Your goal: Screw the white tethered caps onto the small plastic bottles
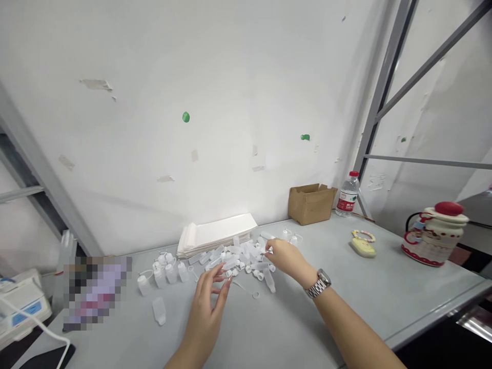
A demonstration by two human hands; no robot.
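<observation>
A pile of small translucent plastic squeeze bottles (251, 251) and loose white caps (229, 273) lies on the grey table. My left hand (207, 294) hovers at the near left edge of the pile, fingers curved and apart, with nothing visible in it. At the right side of the pile, my right hand (286, 256) has its fingers pinched together; what they hold is mostly hidden. Several capped bottles (171, 271) stand upright left of the pile. In front of them one uncapped bottle (159, 311) lies flat. A cap with a ring strap (246, 290) lies near my left fingertips.
Behind the pile lies a stack of white sheets (219, 233). A cardboard box (312, 205) and a water bottle (348, 195) stand at the back right. Further right are a yellow case (363, 248) and a decorated jug (436, 236). A white device (23, 302) with a cable sits left.
</observation>
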